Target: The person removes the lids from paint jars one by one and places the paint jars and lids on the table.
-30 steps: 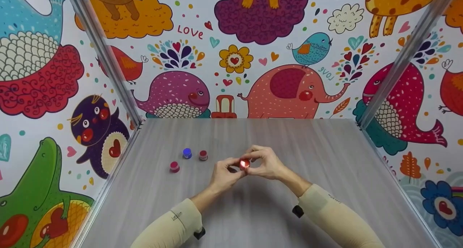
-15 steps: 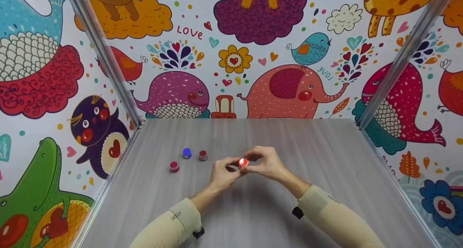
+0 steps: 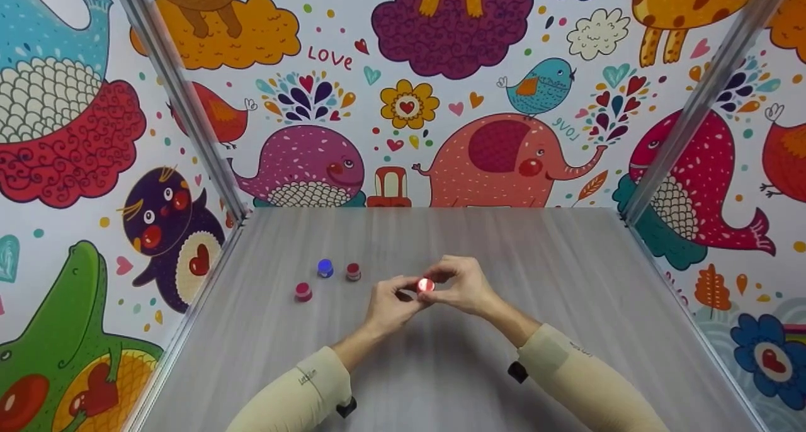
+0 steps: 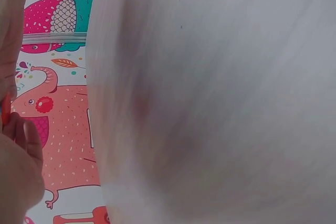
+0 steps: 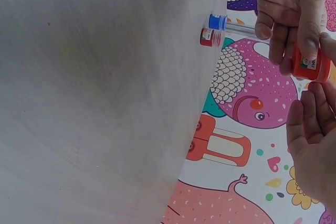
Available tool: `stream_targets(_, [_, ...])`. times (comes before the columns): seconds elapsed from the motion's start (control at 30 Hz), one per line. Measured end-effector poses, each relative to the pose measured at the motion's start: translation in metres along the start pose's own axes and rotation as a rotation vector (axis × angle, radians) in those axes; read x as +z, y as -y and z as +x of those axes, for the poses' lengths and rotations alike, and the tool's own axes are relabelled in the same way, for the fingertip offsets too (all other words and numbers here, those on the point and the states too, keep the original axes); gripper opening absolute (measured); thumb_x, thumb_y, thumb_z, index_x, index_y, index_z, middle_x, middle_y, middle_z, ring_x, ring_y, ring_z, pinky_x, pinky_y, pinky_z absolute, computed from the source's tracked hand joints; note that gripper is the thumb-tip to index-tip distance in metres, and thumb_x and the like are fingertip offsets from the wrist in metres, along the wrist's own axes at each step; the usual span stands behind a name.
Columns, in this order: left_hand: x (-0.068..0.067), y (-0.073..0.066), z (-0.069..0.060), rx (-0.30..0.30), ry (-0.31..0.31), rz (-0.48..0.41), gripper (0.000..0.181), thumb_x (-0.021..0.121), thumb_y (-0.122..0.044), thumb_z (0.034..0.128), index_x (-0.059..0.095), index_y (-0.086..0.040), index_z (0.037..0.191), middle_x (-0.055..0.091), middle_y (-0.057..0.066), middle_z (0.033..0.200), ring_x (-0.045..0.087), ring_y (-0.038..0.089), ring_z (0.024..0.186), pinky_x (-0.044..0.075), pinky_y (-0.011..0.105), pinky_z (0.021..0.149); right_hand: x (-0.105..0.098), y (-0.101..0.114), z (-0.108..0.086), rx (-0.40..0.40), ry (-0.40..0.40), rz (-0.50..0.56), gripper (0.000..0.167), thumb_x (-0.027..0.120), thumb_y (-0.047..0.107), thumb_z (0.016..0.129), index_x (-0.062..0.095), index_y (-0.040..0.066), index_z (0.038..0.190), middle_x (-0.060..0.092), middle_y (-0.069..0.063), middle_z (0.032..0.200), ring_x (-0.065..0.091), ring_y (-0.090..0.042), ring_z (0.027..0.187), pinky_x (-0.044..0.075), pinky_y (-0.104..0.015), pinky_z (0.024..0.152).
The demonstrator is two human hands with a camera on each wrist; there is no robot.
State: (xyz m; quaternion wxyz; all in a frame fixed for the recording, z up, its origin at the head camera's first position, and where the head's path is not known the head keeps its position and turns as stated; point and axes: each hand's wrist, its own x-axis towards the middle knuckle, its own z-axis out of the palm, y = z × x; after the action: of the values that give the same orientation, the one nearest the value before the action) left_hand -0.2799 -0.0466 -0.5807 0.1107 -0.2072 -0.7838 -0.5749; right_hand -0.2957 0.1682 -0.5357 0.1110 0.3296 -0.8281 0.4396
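Observation:
A small red-orange jar (image 3: 425,285) is held up between both hands, a little above the table; its lid catches bright light. The left hand (image 3: 391,305) pinches the jar's body from the left, the thumb over its label in the right wrist view, where the jar (image 5: 310,66) lies sideways in the picture. From the right, the right hand (image 3: 461,284) holds the lid end between thumb and fingers. In the left wrist view only an orange edge of the jar (image 4: 6,109) shows between the hands.
Left of the hands, a blue jar (image 3: 325,268), a dark red jar (image 3: 353,271) and a pink jar (image 3: 303,291) stand on the grey table (image 3: 535,381). Metal posts (image 3: 189,104) and printed walls surround the table's back and sides.
Both hands keep their grip on the jar and stay in nearly the same place. The jar's top has tilted slightly, and the glare on it has shifted.

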Motion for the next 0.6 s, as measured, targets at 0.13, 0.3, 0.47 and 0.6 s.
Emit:
stream_targets(0.13, [-0.0005,-0.0008,-0.0005,-0.004,0.013,-0.005,0.028,0.097,-0.016,0.0883,0.089,-0.012,0.115,0.087,0.007,0.104,0.078,0.006,0.096,0.069,0.035,0.08,-0.0004,-0.0008,0.0002,-0.002,0.005,-0.005,0.027,0.101,0.025,0.086,0.088,0.012,0.106,0.078,-0.002,0.093,0.071,-0.007,0.088,0.068,-0.042,0.083])
stream_targets(0.3, [-0.0009,-0.0003,-0.0011,0.006,0.02,0.0,0.027,0.097,-0.014,0.0885,0.088,-0.011,0.114,0.087,0.006,0.104,0.078,0.006,0.095,0.069,0.035,0.08,-0.0012,-0.0018,0.0003,-0.018,0.021,-0.009,0.025,0.099,0.022,0.087,0.089,0.013,0.108,0.078,-0.002,0.095,0.073,-0.011,0.09,0.068,-0.041,0.083])
stream_targets(0.47, [-0.0011,0.0009,-0.001,0.017,0.021,-0.005,0.026,0.096,-0.013,0.0892,0.088,-0.012,0.114,0.087,0.008,0.104,0.078,0.006,0.095,0.069,0.035,0.08,-0.002,-0.0028,-0.0001,-0.02,0.041,0.023,0.023,0.097,0.022,0.09,0.089,0.017,0.111,0.079,-0.002,0.099,0.077,-0.022,0.093,0.067,-0.037,0.086])
stream_targets(0.6, [-0.0019,-0.0003,-0.0002,0.003,0.03,-0.022,0.028,0.096,-0.013,0.089,0.088,-0.011,0.116,0.087,0.008,0.104,0.077,0.006,0.094,0.068,0.034,0.08,-0.002,-0.004,0.0002,-0.04,0.044,0.041,0.023,0.096,0.02,0.09,0.089,0.019,0.112,0.079,-0.002,0.098,0.075,-0.022,0.093,0.065,-0.035,0.086])
